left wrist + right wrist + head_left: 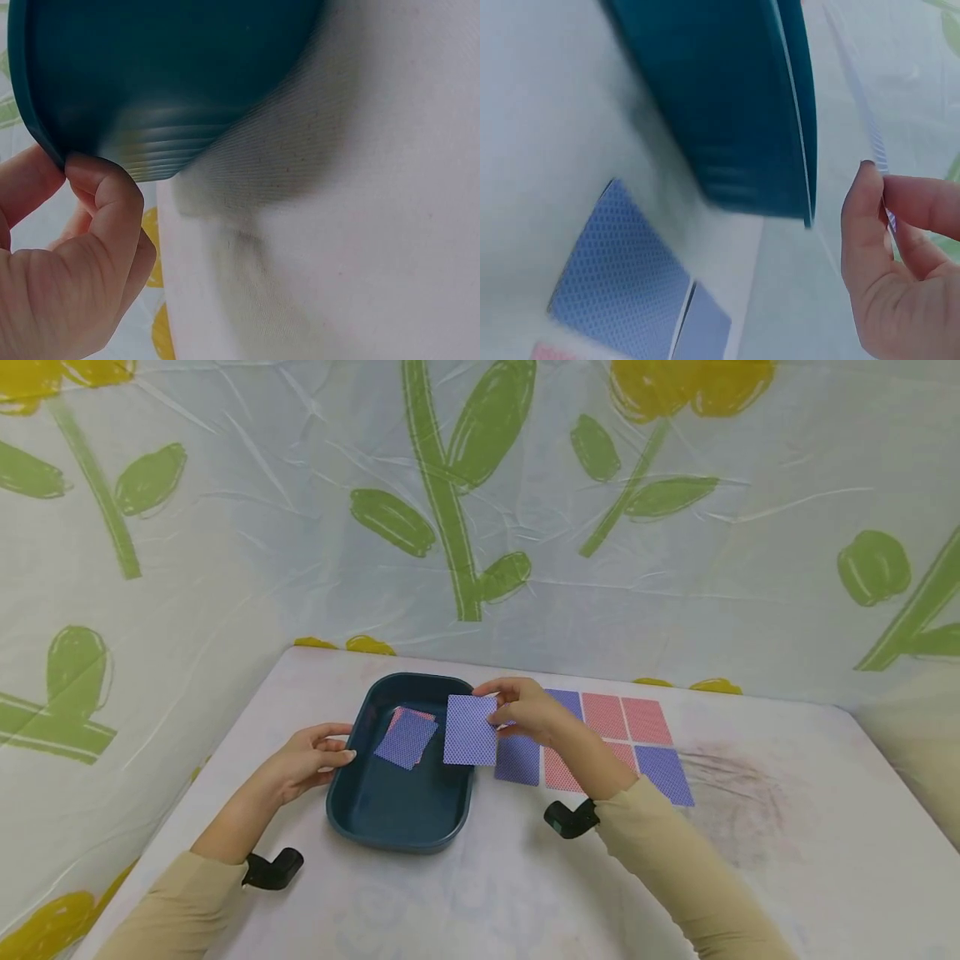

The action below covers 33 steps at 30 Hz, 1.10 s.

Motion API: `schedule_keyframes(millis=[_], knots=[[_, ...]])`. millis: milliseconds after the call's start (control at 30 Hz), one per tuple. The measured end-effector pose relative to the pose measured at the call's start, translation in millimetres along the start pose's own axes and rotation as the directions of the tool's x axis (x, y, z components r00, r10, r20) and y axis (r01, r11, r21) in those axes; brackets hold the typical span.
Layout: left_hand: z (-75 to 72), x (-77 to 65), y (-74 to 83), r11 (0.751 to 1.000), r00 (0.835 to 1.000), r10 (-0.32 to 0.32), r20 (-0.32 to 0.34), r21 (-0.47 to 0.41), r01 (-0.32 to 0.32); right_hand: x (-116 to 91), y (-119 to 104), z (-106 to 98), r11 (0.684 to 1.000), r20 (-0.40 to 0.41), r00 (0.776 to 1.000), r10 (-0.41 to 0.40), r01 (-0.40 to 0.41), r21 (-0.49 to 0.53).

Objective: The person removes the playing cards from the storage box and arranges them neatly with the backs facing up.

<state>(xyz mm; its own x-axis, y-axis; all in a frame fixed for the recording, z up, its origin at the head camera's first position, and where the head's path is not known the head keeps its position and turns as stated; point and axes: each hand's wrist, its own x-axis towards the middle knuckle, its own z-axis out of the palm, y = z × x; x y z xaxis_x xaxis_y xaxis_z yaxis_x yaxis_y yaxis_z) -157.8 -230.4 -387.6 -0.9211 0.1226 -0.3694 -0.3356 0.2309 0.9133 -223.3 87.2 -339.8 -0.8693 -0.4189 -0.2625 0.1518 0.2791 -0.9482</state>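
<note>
A dark teal tray (pixel 397 842) stands on the table, its left rim pinched between the thumb and fingers of my left hand (pixel 311 762). In the left wrist view the left hand (pixel 82 247) grips the tray's rim (pixel 34 112). My right hand (pixel 536 710) pinches a blue-patterned playing card (pixel 470 731) by its right edge, over the tray's right rim. Seen from the right wrist, that card (pixel 870 131) is nearly edge-on between thumb and fingers. Inside the tray lie a blue card (pixel 407 739) and a red card (pixel 397 717) partly hidden beneath it.
Right of the tray, red and blue cards lie face down in rows, among them a red card (pixel 647 721) and a blue card (pixel 665 774); my right forearm covers part of them. A flower-patterned sheet (pixel 300 527) hangs behind the white table (pixel 750 877).
</note>
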Motion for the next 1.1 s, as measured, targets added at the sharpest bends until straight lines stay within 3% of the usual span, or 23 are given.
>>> schedule_keyframes(millis=[433,700,1100], knots=[[1.3,0.1,0.1,1.0,1.0,-0.001,-0.005,-0.006,0.001,-43.7,35.3,-46.9,0.985,-0.03,0.999,0.024,-0.018,0.171],[1.2,-1.1,0.2,1.0,1.0,0.002,-0.008,0.001,-0.002,-66.5,77.6,-41.7,0.979,-0.002,0.995,0.102,-0.1,0.177],[1.8,-1.3,0.7,1.0,1.0,-0.004,-0.009,-0.005,0.004,-77.7,99.0,-25.9,0.997,0.062,0.997,0.047,-0.051,0.064]])
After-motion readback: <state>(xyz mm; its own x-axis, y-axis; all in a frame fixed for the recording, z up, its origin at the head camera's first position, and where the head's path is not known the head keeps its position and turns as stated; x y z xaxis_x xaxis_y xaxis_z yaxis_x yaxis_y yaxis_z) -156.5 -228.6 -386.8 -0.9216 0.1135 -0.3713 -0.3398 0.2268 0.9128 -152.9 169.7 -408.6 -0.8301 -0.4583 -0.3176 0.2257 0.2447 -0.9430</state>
